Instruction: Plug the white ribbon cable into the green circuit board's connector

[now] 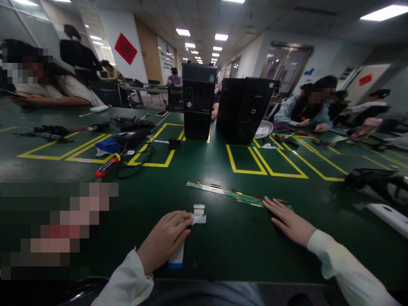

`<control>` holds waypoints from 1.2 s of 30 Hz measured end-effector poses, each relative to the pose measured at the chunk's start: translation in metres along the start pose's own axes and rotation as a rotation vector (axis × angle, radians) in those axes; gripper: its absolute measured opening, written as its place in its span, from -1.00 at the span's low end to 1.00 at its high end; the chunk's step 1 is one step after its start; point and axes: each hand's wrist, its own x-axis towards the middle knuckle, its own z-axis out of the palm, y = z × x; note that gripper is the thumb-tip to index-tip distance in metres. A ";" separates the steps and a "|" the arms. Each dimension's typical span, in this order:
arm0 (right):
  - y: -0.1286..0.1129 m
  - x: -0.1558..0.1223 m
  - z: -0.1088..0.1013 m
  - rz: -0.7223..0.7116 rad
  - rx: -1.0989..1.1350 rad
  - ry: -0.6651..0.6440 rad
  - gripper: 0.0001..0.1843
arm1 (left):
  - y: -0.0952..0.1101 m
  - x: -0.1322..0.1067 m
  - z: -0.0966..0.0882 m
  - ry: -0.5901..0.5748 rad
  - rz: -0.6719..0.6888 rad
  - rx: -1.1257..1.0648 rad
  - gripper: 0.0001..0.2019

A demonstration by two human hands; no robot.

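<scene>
A white flat ribbon cable (177, 255) with a blue end lies on the green table under my left hand (166, 236). My left fingers are drawn together on the cable. Folded white pieces with connector ends (199, 212) show just past the fingertips; whether they belong to the same cable, I cannot tell. Farther right, a long, narrow green circuit board (219, 191) with copper-coloured tabs lies at a slant. My right hand (291, 221) rests with outstretched fingers over the board's right end, covering part of it.
Two black computer towers (199, 102) (244, 110) stand ahead. Yellow tape rectangles (168, 159) mark the table (143, 187). At left lie a red-handled tool (106, 167), a blue-and-black item (123, 142) and cables. A black item (376, 182) and white case (389, 219) lie right. Other people sit around.
</scene>
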 end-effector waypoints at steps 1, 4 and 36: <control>-0.008 0.012 0.004 -0.037 -0.006 0.013 -0.40 | 0.001 0.000 -0.001 0.003 0.001 -0.001 -0.70; -0.033 0.044 0.015 -0.140 -0.020 0.026 -0.41 | 0.002 0.001 -0.001 0.008 0.002 -0.009 -0.70; -0.086 0.106 0.017 -0.552 0.070 0.456 -0.69 | 0.002 0.005 0.005 -0.017 0.003 -0.022 -0.66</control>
